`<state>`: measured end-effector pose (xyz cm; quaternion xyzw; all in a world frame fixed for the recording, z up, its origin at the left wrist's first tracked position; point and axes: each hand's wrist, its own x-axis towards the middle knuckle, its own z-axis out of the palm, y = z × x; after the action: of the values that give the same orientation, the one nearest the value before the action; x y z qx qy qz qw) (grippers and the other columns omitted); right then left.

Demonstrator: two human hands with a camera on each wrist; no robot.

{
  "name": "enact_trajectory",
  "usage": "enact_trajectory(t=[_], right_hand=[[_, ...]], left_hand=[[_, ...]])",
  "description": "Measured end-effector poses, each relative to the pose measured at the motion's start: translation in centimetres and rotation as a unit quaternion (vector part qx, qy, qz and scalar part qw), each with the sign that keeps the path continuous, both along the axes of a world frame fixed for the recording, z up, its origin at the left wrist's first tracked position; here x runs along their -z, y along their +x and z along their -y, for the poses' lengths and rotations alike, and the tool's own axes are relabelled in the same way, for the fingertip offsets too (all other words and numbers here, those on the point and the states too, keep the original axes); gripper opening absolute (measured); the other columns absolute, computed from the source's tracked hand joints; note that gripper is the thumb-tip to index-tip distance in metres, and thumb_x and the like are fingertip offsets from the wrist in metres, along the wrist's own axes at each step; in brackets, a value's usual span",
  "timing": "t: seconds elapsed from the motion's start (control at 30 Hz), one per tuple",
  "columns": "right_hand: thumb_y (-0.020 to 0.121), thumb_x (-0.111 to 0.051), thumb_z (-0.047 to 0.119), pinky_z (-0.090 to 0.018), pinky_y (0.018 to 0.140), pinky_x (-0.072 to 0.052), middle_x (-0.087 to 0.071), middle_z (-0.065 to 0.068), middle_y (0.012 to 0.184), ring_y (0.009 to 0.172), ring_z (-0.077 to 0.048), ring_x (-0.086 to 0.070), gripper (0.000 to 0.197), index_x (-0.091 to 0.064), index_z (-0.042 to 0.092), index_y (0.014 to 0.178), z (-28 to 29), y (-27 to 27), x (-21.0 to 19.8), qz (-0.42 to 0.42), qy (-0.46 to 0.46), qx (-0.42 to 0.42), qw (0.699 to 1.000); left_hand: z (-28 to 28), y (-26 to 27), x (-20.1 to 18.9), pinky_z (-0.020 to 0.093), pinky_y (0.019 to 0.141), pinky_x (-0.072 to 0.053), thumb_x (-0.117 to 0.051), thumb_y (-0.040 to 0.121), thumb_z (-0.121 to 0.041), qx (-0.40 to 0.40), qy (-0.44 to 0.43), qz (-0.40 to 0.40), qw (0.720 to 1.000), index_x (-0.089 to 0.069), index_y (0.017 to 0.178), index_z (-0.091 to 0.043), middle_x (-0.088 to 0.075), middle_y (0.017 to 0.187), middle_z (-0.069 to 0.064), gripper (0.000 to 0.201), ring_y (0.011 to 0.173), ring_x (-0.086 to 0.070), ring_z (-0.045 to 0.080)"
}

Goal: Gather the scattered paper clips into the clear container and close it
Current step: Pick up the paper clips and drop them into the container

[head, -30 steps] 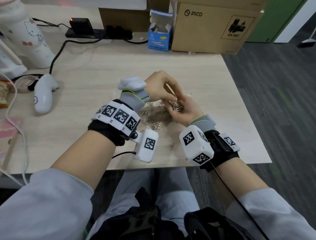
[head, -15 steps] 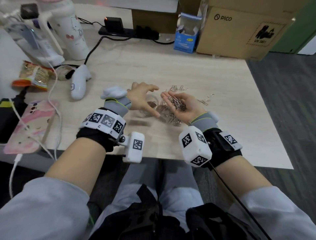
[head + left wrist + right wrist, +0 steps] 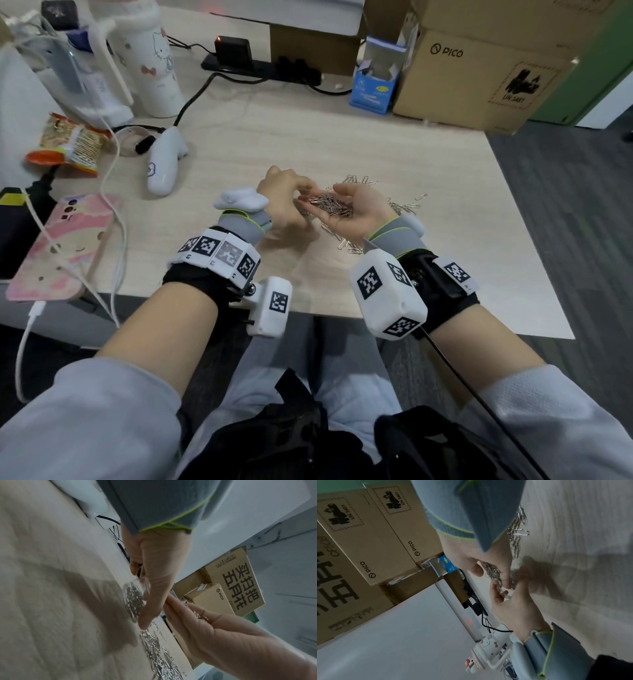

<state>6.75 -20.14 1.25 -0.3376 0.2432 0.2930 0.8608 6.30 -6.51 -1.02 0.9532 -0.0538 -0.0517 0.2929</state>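
Silver paper clips [image 3: 404, 205] lie scattered mid-table, right of my hands. My right hand [image 3: 356, 205] is palm up, its fingers curled round a heap of clips [image 3: 334, 205], and its fingertips touch my left hand [image 3: 284, 195]. The left hand grips the small clear container [image 3: 135, 599], which stands on the table and is partly filled with clips. In the right wrist view the container's rim [image 3: 505, 595] shows between the left fingers, right under the right fingertips [image 3: 506, 582]. More loose clips [image 3: 157, 655] lie beside it. No lid is in view.
A white controller [image 3: 164, 164], a pink-cased phone [image 3: 65, 246] on a white cable and a snack packet [image 3: 72, 144] lie at the left. At the back stand a white bottle [image 3: 154, 58], a power strip [image 3: 260, 65], a blue box [image 3: 373, 89] and cardboard boxes [image 3: 479, 75].
The right hand has turned palm up with a heap of clips and moved to the left hand. The left hand's fingers, spread half a second ago, have closed round the container.
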Motion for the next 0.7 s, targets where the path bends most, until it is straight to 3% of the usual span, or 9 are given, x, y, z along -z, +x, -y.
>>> enact_trajectory(t=[0.07,0.17,0.3,0.4,0.53,0.63,0.7], right_hand=[[0.1,-0.031,0.012,-0.047,0.106,-0.04,-0.056,-0.028,0.121,0.128,-0.043,-0.045,0.034,-0.045,-0.012,0.12,0.0,-0.1,-0.4,-0.001,-0.011,-0.009,1.0],[0.1,-0.031,0.012,-0.047,0.108,-0.037,-0.056,-0.024,0.092,0.128,-0.042,-0.044,0.03,-0.047,-0.012,0.091,0.1,-0.5,-1.2,0.001,-0.014,-0.016,1.0],[0.1,-0.033,0.015,-0.048,0.108,-0.037,-0.054,-0.026,0.092,0.129,-0.042,-0.043,0.035,-0.047,-0.015,0.09,0.2,-0.3,-1.5,-0.005,-0.017,-0.038,0.999],[0.1,-0.034,0.019,-0.047,0.105,-0.037,-0.053,-0.024,0.089,0.13,-0.041,-0.041,0.037,-0.048,-0.014,0.092,0.3,-0.1,-1.8,-0.001,-0.022,-0.056,0.998],[0.1,-0.033,0.022,-0.046,0.105,-0.036,-0.053,-0.024,0.092,0.131,-0.038,-0.042,0.038,-0.045,-0.013,0.107,0.5,-0.1,-2.4,0.007,-0.032,-0.081,0.996],[0.1,-0.033,0.023,-0.044,0.104,-0.037,-0.054,-0.025,0.092,0.131,-0.037,-0.042,0.043,-0.047,-0.017,0.096,0.7,-0.1,-2.4,0.012,-0.029,-0.096,0.995],[0.099,-0.033,0.024,-0.044,0.1,-0.039,-0.053,-0.023,0.092,0.131,-0.037,-0.043,0.042,-0.048,-0.015,0.099,0.8,0.0,-2.4,0.018,-0.04,-0.107,0.993]], left_hand=[[0.1,0.1,-0.5,0.03,0.087,-0.039,-0.073,0.042,-0.048,0.008,0.024,0.002,1.0,-0.064,0.111,-0.028,-0.05,0.093,-0.003,0.072,0.104,-0.04,0.021],[0.2,0.3,-0.9,0.033,0.087,-0.037,-0.081,0.046,-0.039,0.013,0.05,0.004,0.999,-0.063,0.112,-0.026,-0.055,0.105,0.005,0.07,0.112,-0.041,0.025],[0.3,0.2,-1.1,0.034,0.089,-0.041,-0.064,0.039,-0.043,0.007,0.042,-0.004,0.999,-0.063,0.111,-0.026,-0.054,0.106,0.005,0.075,0.11,-0.043,0.024],[0.4,0.1,-1.1,0.034,0.088,-0.043,-0.066,0.038,-0.044,0.003,0.038,-0.008,0.999,-0.063,0.113,-0.025,-0.049,0.099,0.002,0.077,0.109,-0.043,0.024],[0.5,0.3,-1.0,0.035,0.09,-0.043,-0.072,0.039,-0.044,0.002,0.038,-0.017,0.999,-0.063,0.113,-0.024,-0.047,0.098,0.003,0.077,0.109,-0.044,0.027],[0.5,0.4,-0.7,0.031,0.087,-0.041,-0.078,0.041,-0.041,-0.002,0.033,-0.009,0.999,-0.064,0.11,-0.026,-0.043,0.094,-0.002,0.072,0.108,-0.045,0.025],[0.5,0.6,-0.4,0.029,0.085,-0.041,-0.084,0.047,-0.036,-0.004,0.032,-0.005,0.999,-0.064,0.109,-0.026,-0.043,0.094,-0.002,0.066,0.108,-0.046,0.024]])
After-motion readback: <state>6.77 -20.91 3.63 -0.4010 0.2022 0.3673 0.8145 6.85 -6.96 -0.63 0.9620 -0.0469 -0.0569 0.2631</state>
